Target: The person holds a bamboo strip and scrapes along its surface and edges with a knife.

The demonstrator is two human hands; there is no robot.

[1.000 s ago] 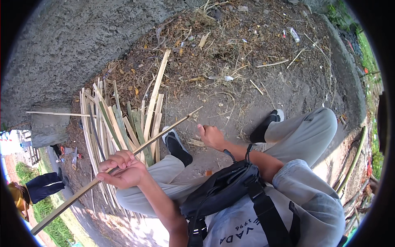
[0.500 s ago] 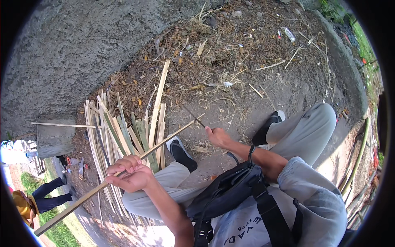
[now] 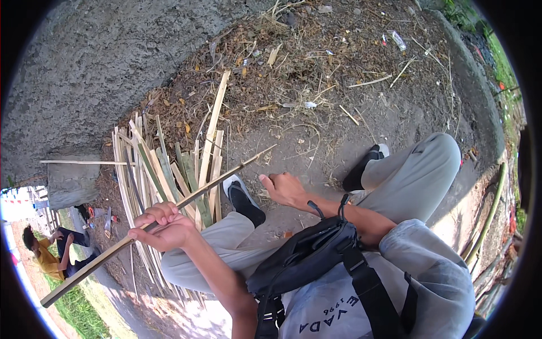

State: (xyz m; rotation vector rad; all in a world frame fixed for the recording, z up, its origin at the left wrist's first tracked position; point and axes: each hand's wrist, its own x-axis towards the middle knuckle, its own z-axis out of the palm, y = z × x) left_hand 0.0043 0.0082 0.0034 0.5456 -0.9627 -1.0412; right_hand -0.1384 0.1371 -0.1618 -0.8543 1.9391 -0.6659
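My left hand (image 3: pixel 164 226) is turned palm up, its fingers curled round a long, thin bamboo strip (image 3: pixel 86 273). The strip slants from the lower left up to a thin tip over the ground in the middle. My right hand (image 3: pixel 284 189) is closed just right of and below that tip, apart from the strip, thumb pointing left. The knife it gripped half a second ago does not show its blade now; the hand appears to hide it. Under the strip lies a pile of split bamboo strips (image 3: pixel 169 169), beside my left foot (image 3: pixel 243 198).
A rough grey rock or concrete mass (image 3: pixel 101 68) fills the upper left. Dry leaves and scraps litter the dirt (image 3: pixel 339 124). A person in yellow (image 3: pixel 51 257) sits at far left, near a handsaw (image 3: pixel 108 221). Long poles (image 3: pixel 490 212) lie at right. A black bag (image 3: pixel 305 254) rests at my waist.
My left hand and the bamboo strip have shifted slightly left and up. My right hand has moved a little left, and the dark blade seen crossing the strip's tip no longer shows.
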